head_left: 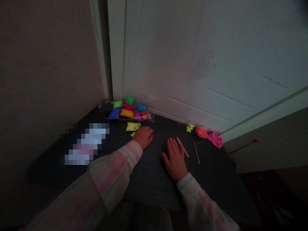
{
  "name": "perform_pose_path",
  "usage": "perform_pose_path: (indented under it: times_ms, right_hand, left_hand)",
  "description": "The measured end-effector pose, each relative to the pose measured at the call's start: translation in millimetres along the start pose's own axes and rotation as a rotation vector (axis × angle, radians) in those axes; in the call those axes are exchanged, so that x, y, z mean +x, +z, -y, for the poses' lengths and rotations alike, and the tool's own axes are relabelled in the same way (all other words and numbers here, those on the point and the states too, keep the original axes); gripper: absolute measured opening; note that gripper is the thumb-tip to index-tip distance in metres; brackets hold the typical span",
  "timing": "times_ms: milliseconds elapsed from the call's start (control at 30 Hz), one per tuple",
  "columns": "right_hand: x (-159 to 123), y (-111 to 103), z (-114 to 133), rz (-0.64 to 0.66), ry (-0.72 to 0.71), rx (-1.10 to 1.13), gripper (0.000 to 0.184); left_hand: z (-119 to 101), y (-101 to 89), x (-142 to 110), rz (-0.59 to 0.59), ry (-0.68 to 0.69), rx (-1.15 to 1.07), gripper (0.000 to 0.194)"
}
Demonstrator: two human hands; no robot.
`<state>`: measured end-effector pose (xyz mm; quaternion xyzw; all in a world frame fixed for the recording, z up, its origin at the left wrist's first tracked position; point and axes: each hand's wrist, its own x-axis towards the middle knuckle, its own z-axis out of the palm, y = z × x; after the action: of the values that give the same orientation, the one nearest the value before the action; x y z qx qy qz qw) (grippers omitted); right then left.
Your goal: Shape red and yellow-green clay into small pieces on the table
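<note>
My left hand (144,136) rests on the dark table (149,179) with its fingers curled under; what it holds, if anything, is hidden. It lies right beside a yellow-green clay packet (132,126). My right hand (176,159) lies flat on the table, fingers stretched out and together, holding nothing. Its fingertips are next to a pink modelling stick (183,147). A second pink stick (196,153) lies a little further right.
A clear bag of several coloured clay packets (127,110) sits at the back against a white door (204,64). A small yellow-green clay piece (190,128), an orange clay lump (201,132) and pink clay (216,140) lie at the back right. A blurred-out item (85,144) lies left.
</note>
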<state>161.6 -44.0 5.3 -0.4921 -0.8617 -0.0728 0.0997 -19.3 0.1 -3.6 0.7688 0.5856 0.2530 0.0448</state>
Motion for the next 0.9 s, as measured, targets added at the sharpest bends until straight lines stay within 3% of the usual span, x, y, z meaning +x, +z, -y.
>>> perform_pose_path:
  times_ms: [133, 267, 367, 467, 567, 667, 767, 900]
  right_hand:
    - [-20, -7, 13, 0.077, -0.121, 0.026, 0.055]
    - [-4, -6, 38, 0.095, -0.146, 0.083, 0.057]
    - [12, 0, 32, 0.048, -0.07, 0.068, 0.057]
    - [7, 4, 15, 0.007, -0.007, 0.012, 0.055]
    - [-14, 0, 11, 0.024, -0.057, -0.017, 0.055]
    - [-26, -6, 29, 0.07, -0.132, 0.012, 0.056]
    - [-13, -5, 44, 0.07, -0.135, 0.037, 0.056]
    - [7, 5, 26, -0.019, -0.026, -0.037, 0.057]
  left_hand:
    - [-1, 0.8, 0, -0.001, -0.002, -0.006, 0.023]
    - [-1, 0.2, 0, 0.012, -0.005, -0.013, 0.024]
    - [-1, -0.8, -1, 0.023, 0.011, -0.022, 0.025]
    - [-1, -0.8, -2, 0.024, -0.001, -0.035, 0.025]
    - [-2, 0.1, -1, 0.014, -0.012, -0.037, 0.024]
    - [-3, 0.6, -1, 0.024, -0.004, -0.027, 0.025]
    - [-2, 0.4, -1, 0.037, 0.003, -0.023, 0.026]
    - [-2, -0.5, -3, 0.033, -0.018, -0.016, 0.027]
